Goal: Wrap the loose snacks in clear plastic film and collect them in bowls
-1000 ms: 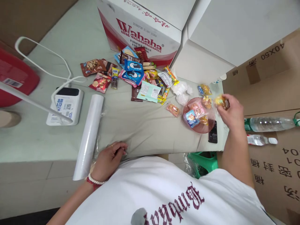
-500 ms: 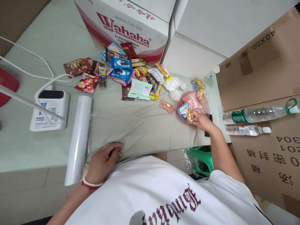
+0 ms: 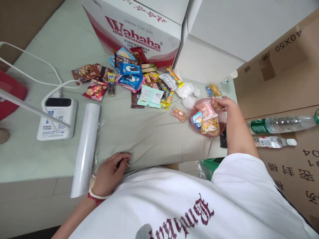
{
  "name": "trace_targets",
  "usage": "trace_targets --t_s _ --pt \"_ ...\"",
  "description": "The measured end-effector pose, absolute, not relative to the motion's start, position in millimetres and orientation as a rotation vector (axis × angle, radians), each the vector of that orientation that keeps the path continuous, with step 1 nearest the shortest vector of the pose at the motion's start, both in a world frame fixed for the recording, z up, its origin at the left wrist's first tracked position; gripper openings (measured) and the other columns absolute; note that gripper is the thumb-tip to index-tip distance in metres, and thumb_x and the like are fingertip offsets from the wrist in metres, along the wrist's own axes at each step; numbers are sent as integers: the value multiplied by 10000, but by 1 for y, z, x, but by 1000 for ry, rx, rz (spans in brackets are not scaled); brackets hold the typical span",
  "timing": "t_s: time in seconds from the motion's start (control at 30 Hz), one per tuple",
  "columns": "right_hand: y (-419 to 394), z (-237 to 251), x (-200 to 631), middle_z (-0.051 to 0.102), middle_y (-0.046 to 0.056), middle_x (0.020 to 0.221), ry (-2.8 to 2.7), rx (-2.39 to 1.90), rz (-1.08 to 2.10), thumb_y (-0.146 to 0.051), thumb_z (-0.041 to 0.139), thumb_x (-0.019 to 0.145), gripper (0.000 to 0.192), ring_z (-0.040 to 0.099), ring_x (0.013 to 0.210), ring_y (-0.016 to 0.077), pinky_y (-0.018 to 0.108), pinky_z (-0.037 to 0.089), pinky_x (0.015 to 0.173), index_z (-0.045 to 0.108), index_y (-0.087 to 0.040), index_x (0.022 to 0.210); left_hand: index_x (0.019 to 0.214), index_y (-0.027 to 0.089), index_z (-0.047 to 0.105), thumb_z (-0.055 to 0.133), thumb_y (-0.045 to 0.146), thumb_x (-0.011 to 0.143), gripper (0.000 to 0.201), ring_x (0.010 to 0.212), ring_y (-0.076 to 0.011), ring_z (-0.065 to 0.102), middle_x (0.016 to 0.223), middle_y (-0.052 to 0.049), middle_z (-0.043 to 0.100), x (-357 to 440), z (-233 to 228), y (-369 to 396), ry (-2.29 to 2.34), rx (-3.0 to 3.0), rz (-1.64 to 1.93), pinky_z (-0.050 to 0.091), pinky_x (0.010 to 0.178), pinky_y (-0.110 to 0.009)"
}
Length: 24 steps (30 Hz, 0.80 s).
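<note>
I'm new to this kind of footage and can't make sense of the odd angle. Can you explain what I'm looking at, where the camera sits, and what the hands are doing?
There is no machine: a person works with bare hands, and the camera sits on their head, looking down over their white shirt.

The left hand rests on the grey-green cloth at the near table edge, beside a roll of clear film. The right hand reaches to the far rim of a pink bowl filled with wrapped snacks; whether it grips anything cannot be told.

Further back lies a pile of snack packets before a Wahaha carton. A white device with cables sits at left, and two water bottles lie at right.
</note>
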State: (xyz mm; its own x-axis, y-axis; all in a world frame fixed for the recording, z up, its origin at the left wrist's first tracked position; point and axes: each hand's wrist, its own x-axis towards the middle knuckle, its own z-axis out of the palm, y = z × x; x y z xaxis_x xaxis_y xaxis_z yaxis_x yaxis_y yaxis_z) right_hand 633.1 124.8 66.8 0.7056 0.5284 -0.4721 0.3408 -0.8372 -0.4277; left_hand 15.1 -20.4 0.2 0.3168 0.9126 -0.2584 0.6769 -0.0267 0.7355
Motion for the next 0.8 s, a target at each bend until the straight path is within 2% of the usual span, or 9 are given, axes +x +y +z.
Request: trace_targets --t_s 0.1,0.17,0.3,0.37,0.47,0.57,0.7,0.8 --pt "131 58 621 676 20 733 -666 -2597 860 -158 912 676 460 623 611 168 293 558 556 636 -159 1044 893 241 725 437 468 900 366 710 -177 733 852 -9 774 15 1 -21 1441 1760 370 569 737 -278" --pt "124 63 621 661 0 713 -654 -2567 837 -128 911 631 452 624 608 165 301 565 562 633 -163 985 896 243 727 439 470 903 367 711 -179 735 859 -11 778 13 0 -21 1434 1766 368 570 734 -280" --pt "93 93 635 686 -12 857 -636 -2467 679 -137 811 681 436 632 661 130 266 561 596 601 -206 1056 903 239 726 445 465 910 361 710 -182 739 862 -16 775 10 -3 -21 1392 1771 383 574 735 -284" --pt "71 113 642 706 3 969 -635 -2376 565 -128 754 675 487 651 719 141 264 558 610 591 -233 1121 901 237 724 446 464 910 359 702 -182 740 863 -17 774 9 -5 -20 1372 1767 391 575 719 -283" --pt "33 145 641 723 29 1101 -744 -2270 478 -168 764 634 592 688 868 193 306 581 694 600 -260 1195 904 236 729 449 448 905 350 700 -184 740 843 -17 769 8 -6 -19 1339 1776 389 572 703 -279" --pt "0 159 620 734 44 1113 -1026 -2351 507 -282 811 638 631 695 966 245 370 589 821 627 -260 1241 906 231 733 444 437 901 355 701 -182 738 841 -19 766 8 -6 -18 1334 1778 393 569 701 -277" --pt "-14 131 574 734 97 1137 -1339 -2593 555 -424 758 732 652 700 1004 299 430 569 917 599 -218 1330 913 228 734 438 449 903 370 697 -179 735 863 -21 770 10 -5 -19 1356 1773 396 571 717 -282" --pt "-9 93 542 671 236 1264 -1440 -2863 280 -468 707 798 697 644 1160 405 533 515 1013 552 -126 1385 918 233 734 436 448 904 368 715 -187 735 848 -20 771 9 -6 -19 1353 1787 390 574 730 -287"
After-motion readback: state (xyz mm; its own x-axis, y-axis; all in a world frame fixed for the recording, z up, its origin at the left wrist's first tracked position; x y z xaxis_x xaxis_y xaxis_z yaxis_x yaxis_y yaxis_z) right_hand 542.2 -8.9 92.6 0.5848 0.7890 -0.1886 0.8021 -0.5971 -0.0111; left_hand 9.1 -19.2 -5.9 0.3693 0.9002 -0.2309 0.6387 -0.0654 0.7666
